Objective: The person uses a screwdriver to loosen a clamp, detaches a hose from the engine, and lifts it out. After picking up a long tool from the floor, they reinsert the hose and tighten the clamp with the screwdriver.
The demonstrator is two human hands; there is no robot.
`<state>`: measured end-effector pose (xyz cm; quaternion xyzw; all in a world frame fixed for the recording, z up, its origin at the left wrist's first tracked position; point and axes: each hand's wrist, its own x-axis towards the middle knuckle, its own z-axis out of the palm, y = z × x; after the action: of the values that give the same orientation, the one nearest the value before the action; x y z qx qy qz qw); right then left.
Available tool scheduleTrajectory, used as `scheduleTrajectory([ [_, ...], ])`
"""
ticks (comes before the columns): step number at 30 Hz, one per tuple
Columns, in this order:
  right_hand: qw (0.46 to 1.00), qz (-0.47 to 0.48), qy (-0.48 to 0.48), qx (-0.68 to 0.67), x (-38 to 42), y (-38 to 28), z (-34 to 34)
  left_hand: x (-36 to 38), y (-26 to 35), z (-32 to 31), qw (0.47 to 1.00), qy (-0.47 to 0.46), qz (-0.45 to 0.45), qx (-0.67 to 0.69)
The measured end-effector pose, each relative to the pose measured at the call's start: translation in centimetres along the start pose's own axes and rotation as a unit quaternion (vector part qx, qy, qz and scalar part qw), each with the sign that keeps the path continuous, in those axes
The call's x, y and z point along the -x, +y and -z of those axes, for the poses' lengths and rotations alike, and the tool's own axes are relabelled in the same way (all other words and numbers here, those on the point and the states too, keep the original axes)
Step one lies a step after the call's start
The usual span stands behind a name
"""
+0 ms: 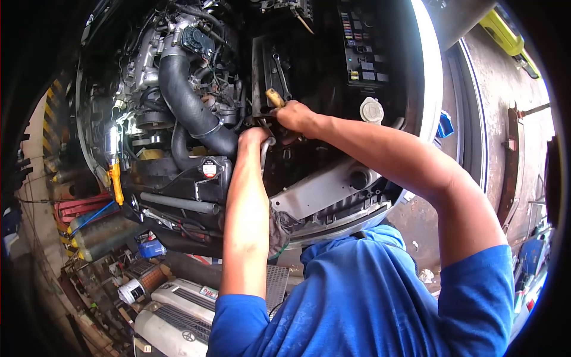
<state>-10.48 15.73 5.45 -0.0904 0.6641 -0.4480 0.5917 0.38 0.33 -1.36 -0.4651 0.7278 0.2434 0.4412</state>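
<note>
1. Right hand (pixel 295 117): fingers curled in a fist, apparently round a tool with a short, yellowish-tan handle (pixel 275 98); handle juts up beyond the fist, working end not visible.
2. Left hand (pixel 254 135): low in the engine bay, beside the thick, ribbed black rubber intake hose (pixel 190 107). Fingertips hidden; cannot tell whether they grip anything.
3. Tool location: over the dark gap right of the hose, near a long silver metal combination wrench (pixel 278 68).
4. Risk, judged: a slip of the tool could strike the left hand, since the two are close together.
5. Risk, judged: knocking the wrench could drop it into the gap; its support looks narrow.
6. Risk, judged: left forearm could scrape the black plastic-and-metal radiator top (pixel 217 178) if jerked back.
</note>
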Motion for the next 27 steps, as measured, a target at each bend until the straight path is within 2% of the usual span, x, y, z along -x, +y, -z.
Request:
scheduleTrajectory([
  [1, 0.990, 0.083, -0.033, 0.110, -3.7, 2.7, 0.3, 0.5, 0.5, 0.5, 1.000, -0.007, 0.004, -0.023],
  [2, 0.950, 0.148, -0.070, 0.264, -4.3, 3.7, -0.2, 1.0, 0.7, 1.0, 0.999, -0.016, 0.010, -0.045],
  [3, 0.883, 0.223, -0.086, 0.403, -4.8, 4.7, -0.7, 1.9, 1.0, 1.2, 0.999, 0.005, 0.021, -0.047],
  [5, 0.833, 0.209, -0.175, 0.482, 5.0, 0.3, -0.7, 3.1, 1.4, 1.4, 0.997, 0.045, 0.042, -0.051],
  [6, 0.798, 0.243, -0.196, 0.516, 5.5, 1.2, -0.5, 3.1, 1.4, 1.5, 0.997, 0.022, 0.041, -0.061],
  [8, 0.805, 0.214, -0.180, 0.523, 4.2, 0.5, -0.7, 2.8, 1.5, 2.0, 0.996, -0.023, 0.038, -0.080],
  [9, 0.844, 0.216, -0.121, 0.476, 3.6, 0.0, -0.7, 2.8, 1.4, 2.0, 0.998, -0.018, 0.033, -0.057],
  [11, 0.906, 0.268, -0.064, 0.321, -5.5, 4.5, -0.4, 3.2, 1.2, 1.9, 1.000, -0.006, 0.016, -0.014],
  [12, 0.980, 0.115, -0.067, 0.146, -3.0, 2.3, -0.5, 3.3, 1.2, 1.7, 1.000, -0.001, 0.008, 0.009],
  [13, 0.998, -0.027, -0.013, -0.052, -0.1, -0.3, -0.5, 4.2, 1.5, 2.0, 1.000, 0.002, 0.006, -0.002],
  [14, 0.969, 0.112, -0.055, 0.214, -0.1, 0.6, -1.1, 4.7, 1.6, 2.3, 0.999, 0.000, 0.002, -0.035],
  [15, 0.851, 0.239, -0.093, 0.459, -0.1, 1.4, -1.4, 5.1, 1.8, 2.5, 0.998, -0.003, -0.002, -0.070],
  [16, 0.654, 0.345, -0.121, 0.662, 0.2, 2.3, -1.7, 5.4, 2.0, 2.7, 0.995, -0.006, -0.006, -0.104],
  [17, 0.824, 0.234, -0.164, 0.490, 4.6, 0.9, -0.9, 5.1, 2.1, 2.7, 0.992, -0.012, -0.009, -0.125],
  [18, 0.798, 0.264, -0.195, 0.505, 5.3, 1.5, -0.5, 4.8, 2.2, 2.8, 0.989, -0.017, -0.012, -0.147],
  [20, 0.808, 0.245, -0.178, 0.505, 3.7, 1.1, -0.5, 2.6, 1.4, 2.2, 0.986, -0.032, -0.013, -0.165],
  [21, 0.830, 0.241, -0.114, 0.490, 2.4, 0.8, -0.9, 0.3, -0.3, 1.2, 0.996, 0.007, -0.036, -0.077],
  [22, 0.761, 0.350, -0.066, 0.542, -0.1, 1.4, -1.1, -2.0, -2.0, 0.1, 0.997, 0.041, -0.066, 0.009],
  [23, 0.946, 0.182, -0.025, 0.267, 0.1, 0.3, -1.0, 1.0, -0.1, 1.2, 1.000, 0.015, -0.024, -0.008],
  [24, 0.999, -0.010, 0.018, -0.046, 0.4, -0.5, -0.8, 3.4, 1.4, 2.0, 0.999, -0.011, 0.019, -0.024],
  [25, 0.977, 0.111, -0.062, 0.170, -1.7, 1.4, -0.6, 3.9, 1.7, 2.2, 0.999, -0.013, 0.025, -0.039],
  [26, 0.895, 0.256, -0.090, 0.353, -1.9, 1.7, -0.5, 2.3, 0.9, 1.7, 0.999, -0.001, 0.005, -0.035],
  [27, 0.776, 0.304, -0.111, 0.541, -1.5, 2.7, -1.1, 0.4, 0.0, 1.0, 0.999, 0.011, -0.014, -0.031],
])
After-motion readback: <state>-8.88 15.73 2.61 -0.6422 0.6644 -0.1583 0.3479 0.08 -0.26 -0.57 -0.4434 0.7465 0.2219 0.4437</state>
